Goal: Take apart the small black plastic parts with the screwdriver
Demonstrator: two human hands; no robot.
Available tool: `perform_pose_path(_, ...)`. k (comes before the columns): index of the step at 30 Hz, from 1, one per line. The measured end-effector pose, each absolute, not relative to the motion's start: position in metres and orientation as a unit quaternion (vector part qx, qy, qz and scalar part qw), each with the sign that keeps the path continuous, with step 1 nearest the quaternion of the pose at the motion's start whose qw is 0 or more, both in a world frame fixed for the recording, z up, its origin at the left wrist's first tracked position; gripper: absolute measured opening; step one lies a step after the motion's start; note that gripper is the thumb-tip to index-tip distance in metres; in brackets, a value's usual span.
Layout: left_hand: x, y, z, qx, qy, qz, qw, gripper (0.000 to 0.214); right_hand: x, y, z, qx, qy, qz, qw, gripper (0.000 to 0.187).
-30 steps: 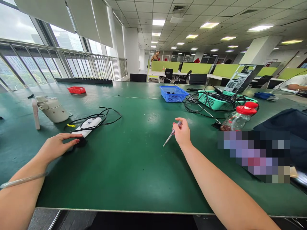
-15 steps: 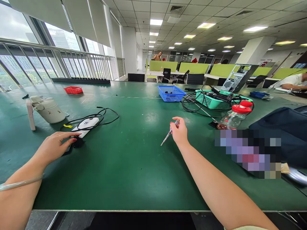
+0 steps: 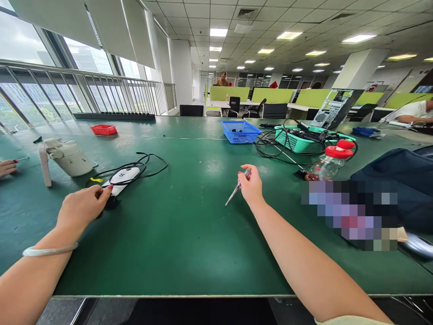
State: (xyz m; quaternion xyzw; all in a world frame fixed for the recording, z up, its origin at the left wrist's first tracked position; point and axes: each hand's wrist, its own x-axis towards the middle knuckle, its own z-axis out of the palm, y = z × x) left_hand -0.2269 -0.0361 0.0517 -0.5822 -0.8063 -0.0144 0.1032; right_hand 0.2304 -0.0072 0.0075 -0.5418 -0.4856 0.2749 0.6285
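Observation:
My right hand (image 3: 251,184) is closed around the handle of a screwdriver (image 3: 233,194), its tip slanting down and left over the green table. Off to the left, my left hand (image 3: 83,205) has its fingers curled with thumb and index together; what they hold, if anything, is hidden. Just beyond those fingertips lies a white oblong device (image 3: 126,175) with a dark marking, a black cable (image 3: 157,156) looped across it. A black piece (image 3: 112,202) sits at its near end, beside my thumb and partly covered.
A cream jug-like flask (image 3: 72,158) stands at left, near another person's hand (image 3: 7,168) with a thin tool. Farther back are a red tray (image 3: 103,130), a blue basket (image 3: 241,137) and a green basket (image 3: 294,142) of cables. A red-lidded jar (image 3: 326,164) and dark bag (image 3: 392,185) are right.
My left hand has drawn its fingers in from stretched to curled and shifted slightly right. Another person's hand has appeared at the left edge. My right hand with the screwdriver is almost still.

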Motion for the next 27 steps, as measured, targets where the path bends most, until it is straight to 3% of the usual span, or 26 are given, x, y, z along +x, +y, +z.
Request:
perform_pose_path(6, -0.224, -0.037, 0.048, -0.584, -0.807, -0.016, 0.088, 0.061, 0.23, -0.007, 0.009, -0.549, -0.484, 0.269, 0.626, 0.025)
perform_pose_path(14, -0.229, -0.036, 0.041, -0.636, -0.753, -0.005, 0.167, 0.056, 0.23, -0.008, 0.012, -0.554, -0.484, 0.27, 0.621, 0.026)
perform_pose_path(21, -0.236, -0.033, 0.038, -0.659, -0.726, 0.061, 0.188, 0.048, 0.231, -0.006, 0.011, -0.555, -0.484, 0.269, 0.621, 0.025)
perform_pose_path(27, -0.243, -0.033, 0.037, -0.671, -0.715, 0.043, 0.192, 0.05, 0.23, -0.008, 0.012, -0.551, -0.488, 0.274, 0.619, 0.026)
